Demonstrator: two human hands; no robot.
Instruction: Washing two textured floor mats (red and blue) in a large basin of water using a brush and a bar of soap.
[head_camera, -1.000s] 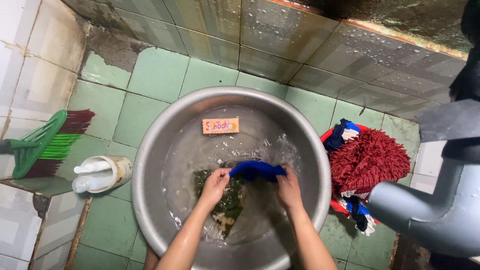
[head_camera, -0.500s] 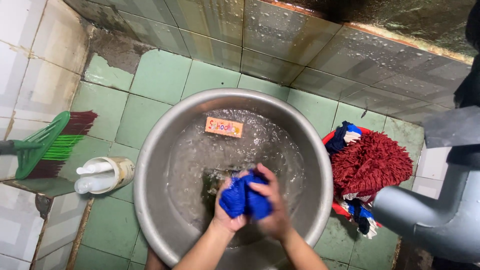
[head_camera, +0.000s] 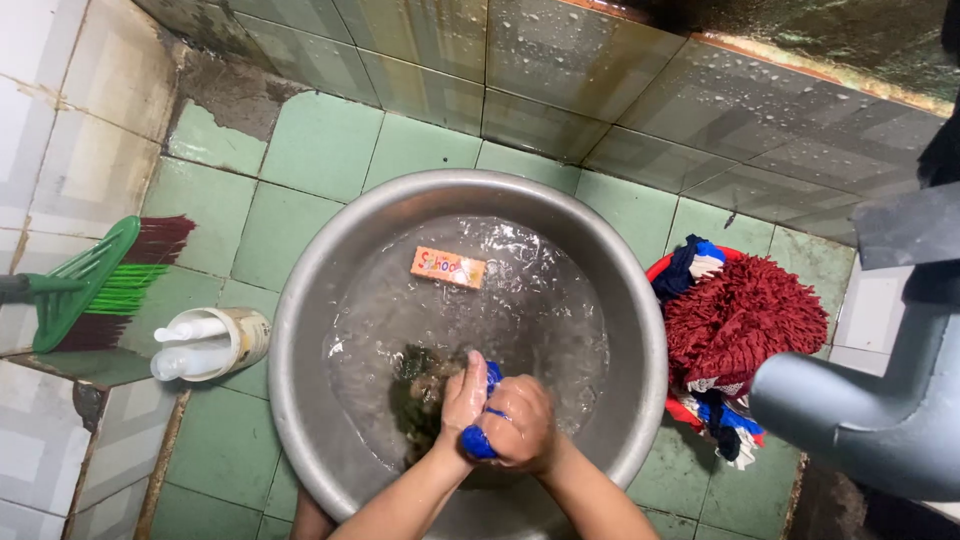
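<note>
- Hands meet low in the metal basin, at about six o'clock of its round rim; the left hand and right hand press together over one bunched blue cloth.
- Fingers of both hands are clenched around that cloth: the right hand's curl over the top, the left hand's wrap it from the nine o'clock side, so only a small blue lump shows beneath and a sliver between the knuckles.
- The cloth sits just above the water, touching both palms; a dark patterned garment lies sunk in the water at about ten o'clock from the hands.
- Judged from this grip, the step in hand is rubbing or squeezing the cloth between the palms, mid-wash.
- A next move would call for firm, even pressure and for keeping the bundle over the basin so the water falls back in; loosening the grip would let the cloth drop onto the sunk garment.
- An orange rectangular label lies at twelve o'clock in the basin, well apart from the hands.
- Outside the rim: a red shaggy mop head with other laundry at three o'clock, a tipped white bottle and a green brush at nine o'clock, a grey pipe at four o'clock.
</note>
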